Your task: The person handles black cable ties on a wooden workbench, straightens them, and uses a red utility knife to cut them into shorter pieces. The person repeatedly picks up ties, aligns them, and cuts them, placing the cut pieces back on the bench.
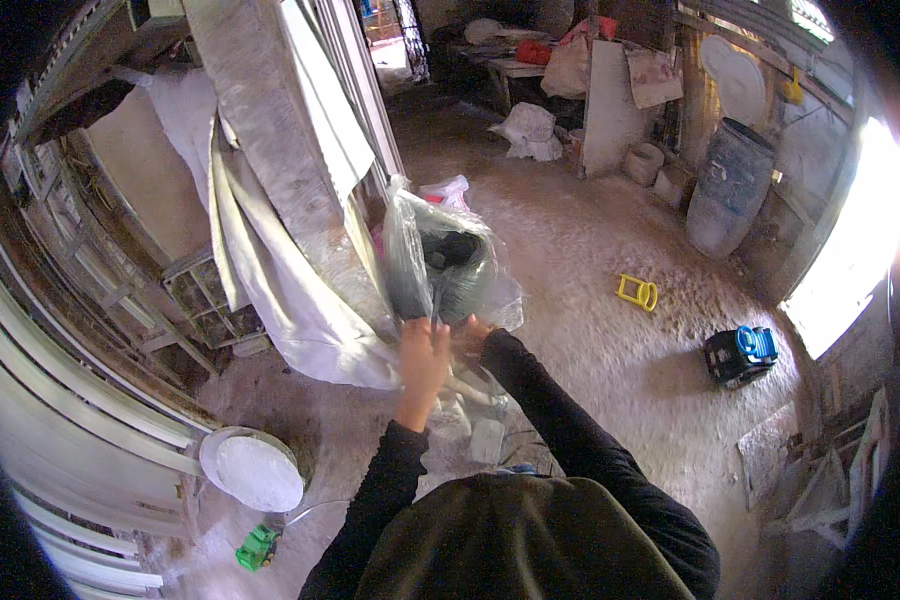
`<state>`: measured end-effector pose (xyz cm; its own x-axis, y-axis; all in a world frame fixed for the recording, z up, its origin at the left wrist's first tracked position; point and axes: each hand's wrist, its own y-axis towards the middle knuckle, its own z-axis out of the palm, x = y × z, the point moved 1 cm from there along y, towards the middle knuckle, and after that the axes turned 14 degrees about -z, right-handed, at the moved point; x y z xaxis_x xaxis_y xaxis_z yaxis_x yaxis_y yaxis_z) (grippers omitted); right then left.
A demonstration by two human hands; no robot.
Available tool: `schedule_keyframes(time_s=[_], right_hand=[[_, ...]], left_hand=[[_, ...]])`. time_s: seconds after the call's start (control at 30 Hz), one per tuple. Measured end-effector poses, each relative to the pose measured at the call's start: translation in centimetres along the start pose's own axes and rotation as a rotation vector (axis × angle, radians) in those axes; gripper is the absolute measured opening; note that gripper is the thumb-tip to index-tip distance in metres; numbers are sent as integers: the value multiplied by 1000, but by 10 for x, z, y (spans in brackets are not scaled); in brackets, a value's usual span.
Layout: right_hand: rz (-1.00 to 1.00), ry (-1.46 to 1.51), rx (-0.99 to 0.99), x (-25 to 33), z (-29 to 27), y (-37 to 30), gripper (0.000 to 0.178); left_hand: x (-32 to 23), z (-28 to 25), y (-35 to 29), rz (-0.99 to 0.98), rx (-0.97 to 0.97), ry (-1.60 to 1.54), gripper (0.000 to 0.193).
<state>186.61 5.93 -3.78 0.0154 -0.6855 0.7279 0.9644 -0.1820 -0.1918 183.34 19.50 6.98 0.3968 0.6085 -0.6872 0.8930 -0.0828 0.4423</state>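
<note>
A large clear plastic bag [407, 240] stands in front of me, its mouth wide and something dark inside it. My left hand [425, 352] is closed at the bag's near edge, fingers bent around the plastic. Close to its right, my right hand [473, 334] grips the same edge, its fingers partly hidden by the bag and wrist. Just left of the bag hangs a pale cloth [310, 330], draped beside a dusty post [280, 140]. What the dark contents are, I cannot tell.
A white round lid-like disc [260, 475] and a green toy truck [257, 548] are at the lower left. On the dusty floor to the right lie a yellow plastic frame [637, 292] and a blue-and-black toy vehicle [740, 355]. A blue barrel [730, 188] leans beyond them.
</note>
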Motion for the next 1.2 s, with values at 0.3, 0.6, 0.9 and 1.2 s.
schedule_keyframes(time_s=[0.3, 0.6, 0.9, 1.2], right_hand=[[-288, -653, 421, 44, 23, -58, 23], [-360, -939, -29, 78, 58, -68, 54], [-2, -218, 230, 52, -10, -112, 30], [-146, -799, 573, -45, -137, -186, 31]], left_hand=[[-33, -14, -18, 150, 290, -125, 19], [-53, -19, -26, 158, 338, -191, 17], [-16, 18, -30, -66, 367, -321, 18], [-14, 26, -109, 559, 541, -139, 34]])
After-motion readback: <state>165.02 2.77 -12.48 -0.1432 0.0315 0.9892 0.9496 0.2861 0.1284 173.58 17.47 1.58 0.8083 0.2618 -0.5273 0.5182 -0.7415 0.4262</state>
